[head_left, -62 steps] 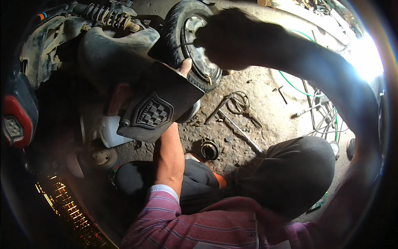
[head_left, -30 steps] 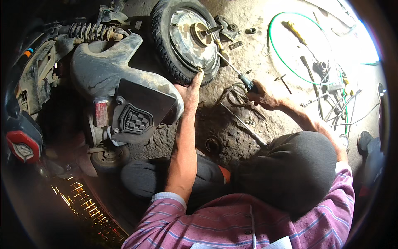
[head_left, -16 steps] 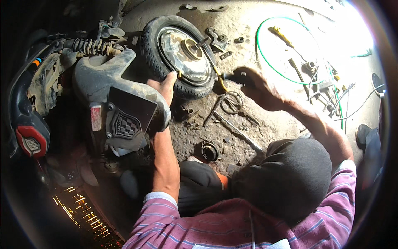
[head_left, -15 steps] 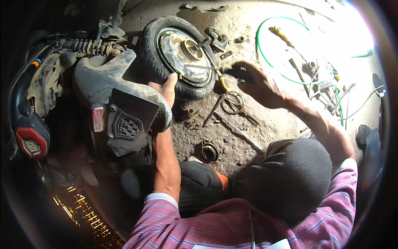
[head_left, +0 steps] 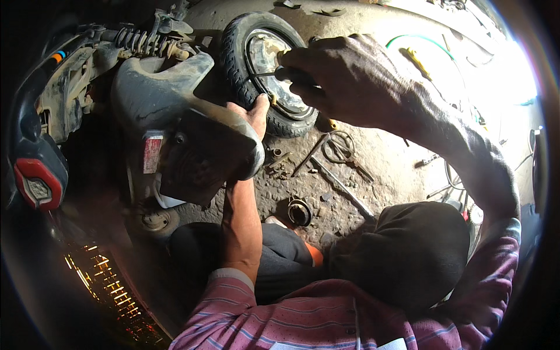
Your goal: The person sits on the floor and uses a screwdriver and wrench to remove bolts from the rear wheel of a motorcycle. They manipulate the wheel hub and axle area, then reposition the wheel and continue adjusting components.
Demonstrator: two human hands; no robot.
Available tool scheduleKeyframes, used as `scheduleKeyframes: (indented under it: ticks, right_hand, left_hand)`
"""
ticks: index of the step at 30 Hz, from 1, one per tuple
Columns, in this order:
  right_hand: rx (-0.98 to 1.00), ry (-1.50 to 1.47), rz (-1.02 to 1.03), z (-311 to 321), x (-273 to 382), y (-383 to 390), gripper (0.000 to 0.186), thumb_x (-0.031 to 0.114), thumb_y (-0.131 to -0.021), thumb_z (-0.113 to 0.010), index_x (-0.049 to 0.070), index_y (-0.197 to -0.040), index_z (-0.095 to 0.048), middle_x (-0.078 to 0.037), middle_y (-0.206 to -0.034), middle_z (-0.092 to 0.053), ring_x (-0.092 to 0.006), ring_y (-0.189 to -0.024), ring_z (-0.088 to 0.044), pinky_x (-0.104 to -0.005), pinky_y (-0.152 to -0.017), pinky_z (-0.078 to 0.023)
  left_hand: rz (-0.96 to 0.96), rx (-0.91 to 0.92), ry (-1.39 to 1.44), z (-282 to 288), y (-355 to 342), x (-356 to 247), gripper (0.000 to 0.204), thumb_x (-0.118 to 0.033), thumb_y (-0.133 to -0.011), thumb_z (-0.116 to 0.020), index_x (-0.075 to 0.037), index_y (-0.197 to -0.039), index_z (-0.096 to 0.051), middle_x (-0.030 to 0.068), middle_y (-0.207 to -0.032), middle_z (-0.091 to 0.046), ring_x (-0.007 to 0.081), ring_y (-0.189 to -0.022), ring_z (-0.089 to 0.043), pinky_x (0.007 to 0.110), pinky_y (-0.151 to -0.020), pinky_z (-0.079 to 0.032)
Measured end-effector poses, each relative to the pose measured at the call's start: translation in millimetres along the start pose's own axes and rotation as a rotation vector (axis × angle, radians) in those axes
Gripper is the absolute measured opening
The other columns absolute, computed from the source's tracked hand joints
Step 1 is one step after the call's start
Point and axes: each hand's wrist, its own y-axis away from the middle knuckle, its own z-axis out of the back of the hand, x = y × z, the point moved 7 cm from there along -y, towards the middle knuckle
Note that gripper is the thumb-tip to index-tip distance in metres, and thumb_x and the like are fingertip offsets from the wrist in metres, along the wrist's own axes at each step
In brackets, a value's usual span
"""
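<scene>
A small scooter wheel [head_left: 239, 64] with a black treaded tyre and a worn metal hub stands tilted at the top middle. My left hand [head_left: 255, 115] grips the near edge of its tyre, thumb on the sidewall. Over the wheel's right side, my right hand [head_left: 344, 73] is closed, its fingers in shadow. From it a thin metal rod [head_left: 265, 74] reaches across to the tyre's inner edge; its grip is hidden. By the wheel's lower right lies a yellow handle [head_left: 333, 124], mostly covered by my right hand.
A grey scooter fender [head_left: 154, 87], coil spring [head_left: 140, 42] and red-rimmed light [head_left: 38, 181] crowd the left. On rough ground lie a long metal bar [head_left: 344, 189], a looped cord [head_left: 339, 146] and a dark ring [head_left: 300, 212]. A yellow-handled tool [head_left: 417, 63] and green hose [head_left: 420, 37] lie upper right.
My right hand has swung left and up from beside the wheel to over it, bringing the rod to the tyre's inner edge. My left hand still holds the tyre; the view has shifted slightly.
</scene>
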Motion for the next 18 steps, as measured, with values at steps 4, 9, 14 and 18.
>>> scheduleKeyframes:
  ticks: [4, 9, 14, 18]
  right_hand:
    - [-0.05, 0.153, 0.156, 8.4, 38.0, -17.3, 0.006, 0.007, -0.079, -0.066, 0.005, -0.081, -0.071, -0.004, -0.075, -0.07, -0.0204, -0.073, -0.068, -0.037, -0.065, -0.05]
    - [0.31, 0.503, 0.326, -24.3, 74.5, -50.6, 0.019, 0.02, -0.088, -0.068, 0.009, -0.102, -0.074, -0.012, -0.09, -0.076, -0.0293, -0.083, -0.075, -0.0399, -0.073, -0.059]
    - [0.32, 0.363, 0.282, -32.9, 51.1, -52.2, 0.024, 0.02, -0.091, -0.068, 0.008, -0.112, -0.071, -0.012, -0.089, -0.074, -0.0278, -0.08, -0.074, -0.0394, -0.071, -0.058]
    - [0.222, 0.068, 0.139, -41.7, -2.2, -10.5, 0.029, 0.019, -0.094, -0.067, 0.008, -0.12, -0.068, -0.011, -0.089, -0.073, -0.0265, -0.078, -0.073, -0.0391, -0.069, -0.058]
  left_hand:
    - [-0.193, -0.205, -0.155, -13.9, -2.9, 11.8, 0.062, -0.061, -0.09, -0.068, 0.0, -0.089, -0.06, 0.0184, -0.075, -0.065, 0.038, -0.074, -0.067, 0.048, -0.072, -0.052]
    - [-0.568, -0.579, 0.152, -14.3, -4.0, 1.4, 0.042, -0.044, -0.094, -0.071, -0.004, -0.092, -0.062, 0.0138, -0.078, -0.065, 0.0318, -0.071, -0.065, 0.043, -0.068, -0.052]
    - [-0.397, -0.505, -0.067, -8.5, -4.4, -3.7, 0.042, -0.044, -0.089, -0.078, -0.005, -0.088, -0.064, 0.011, -0.073, -0.066, 0.0282, -0.064, -0.064, 0.04, -0.06, -0.051]
    - [-0.358, -0.205, 0.204, -11.3, -18.0, 9.6, 0.045, -0.047, -0.088, -0.081, -0.006, -0.095, -0.065, 0.0112, -0.08, -0.066, 0.0269, -0.071, -0.065, 0.039, -0.065, -0.051]
